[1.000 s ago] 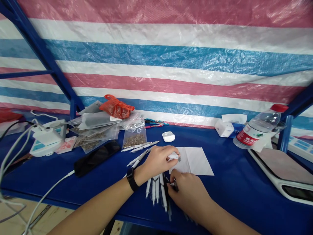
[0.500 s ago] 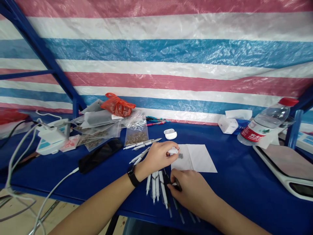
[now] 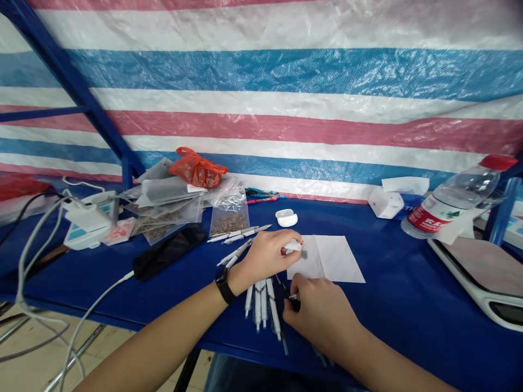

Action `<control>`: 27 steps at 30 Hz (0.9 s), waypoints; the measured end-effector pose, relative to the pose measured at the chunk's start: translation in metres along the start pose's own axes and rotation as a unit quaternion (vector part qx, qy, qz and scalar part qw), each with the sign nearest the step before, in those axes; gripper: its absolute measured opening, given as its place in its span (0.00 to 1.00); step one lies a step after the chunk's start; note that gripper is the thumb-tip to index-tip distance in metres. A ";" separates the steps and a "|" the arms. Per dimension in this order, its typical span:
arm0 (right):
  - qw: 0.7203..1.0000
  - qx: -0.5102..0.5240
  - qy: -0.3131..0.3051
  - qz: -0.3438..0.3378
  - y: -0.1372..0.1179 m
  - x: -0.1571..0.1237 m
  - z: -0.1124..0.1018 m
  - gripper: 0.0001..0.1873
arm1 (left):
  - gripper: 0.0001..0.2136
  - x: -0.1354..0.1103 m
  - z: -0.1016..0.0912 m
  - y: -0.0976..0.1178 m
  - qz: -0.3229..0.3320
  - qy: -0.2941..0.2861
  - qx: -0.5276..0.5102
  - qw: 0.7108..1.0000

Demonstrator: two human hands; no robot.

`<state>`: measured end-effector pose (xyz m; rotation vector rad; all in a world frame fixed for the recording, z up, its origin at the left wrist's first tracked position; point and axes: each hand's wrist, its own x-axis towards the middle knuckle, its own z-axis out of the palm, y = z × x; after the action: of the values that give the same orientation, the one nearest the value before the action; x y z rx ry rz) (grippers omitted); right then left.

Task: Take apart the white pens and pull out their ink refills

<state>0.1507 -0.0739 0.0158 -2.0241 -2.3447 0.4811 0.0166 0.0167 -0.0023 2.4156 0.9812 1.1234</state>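
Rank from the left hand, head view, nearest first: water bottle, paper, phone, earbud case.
From the left hand:
1. paper: right, at the fingertips
2. earbud case: just beyond the fingers
3. phone: left, past the wrist
4. water bottle: far right, at the back

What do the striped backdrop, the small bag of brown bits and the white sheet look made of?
The striped backdrop looks like woven plastic tarpaulin: fine weave, glossy creases. The small bag seems clear plastic, shiny and see-through. The white sheet looks like matte paper, without shine.
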 end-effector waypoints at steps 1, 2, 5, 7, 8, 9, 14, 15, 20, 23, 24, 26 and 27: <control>1.000 0.000 -0.002 0.002 0.000 0.000 -0.001 0.02 | 0.05 0.000 0.001 0.000 0.000 -0.002 -0.001 1.000; 1.000 0.000 -0.003 0.002 0.000 -0.001 -0.001 0.03 | 0.05 0.000 0.001 -0.001 0.001 -0.003 -0.002 1.000; 1.000 0.011 -0.010 0.001 0.001 -0.001 0.001 0.04 | 0.05 -0.001 0.002 -0.001 0.016 0.001 -0.002 1.000; 0.999 0.038 -0.003 -0.002 0.003 0.000 0.002 0.04 | 0.05 -0.001 0.003 -0.001 0.024 0.010 0.001 1.000; 0.998 0.059 0.004 -0.005 0.004 0.001 0.003 0.03 | 0.05 -0.002 0.002 -0.001 0.028 0.015 0.000 1.000; 0.996 0.085 0.010 -0.010 0.006 0.002 0.002 0.02 | 0.05 -0.002 0.002 -0.001 0.028 0.017 -0.001 0.999; 0.959 0.276 -0.017 -0.059 0.013 -0.002 -0.015 0.07 | 0.05 -0.001 -0.002 0.000 0.013 0.026 0.004 1.000; 0.944 0.319 -0.016 -0.080 0.016 -0.004 -0.021 0.08 | 0.05 -0.001 -0.003 -0.001 0.012 0.034 0.005 0.999; 0.860 0.432 0.209 -0.175 0.037 -0.010 -0.039 0.11 | 0.04 -0.001 -0.006 -0.001 -0.030 0.037 0.014 0.999; 0.809 0.430 0.379 -0.133 0.041 -0.012 -0.038 0.09 | 0.03 -0.003 -0.003 0.003 -0.051 0.010 -0.004 0.999; 0.798 0.424 0.413 -0.115 0.040 -0.012 -0.036 0.09 | 0.03 -0.004 -0.001 0.005 -0.052 -0.003 -0.010 0.999; 0.786 0.413 0.451 -0.096 0.036 -0.012 -0.034 0.08 | 0.03 -0.005 0.002 0.009 -0.052 -0.019 -0.021 0.998; 0.783 0.407 0.459 -0.099 0.034 -0.012 -0.033 0.08 | 0.03 -0.006 0.003 0.010 -0.052 -0.024 -0.028 0.998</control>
<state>0.1920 -0.0743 0.0414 -1.1485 -1.3445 0.2935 0.0211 0.0053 -0.0025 2.3081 1.0319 1.0394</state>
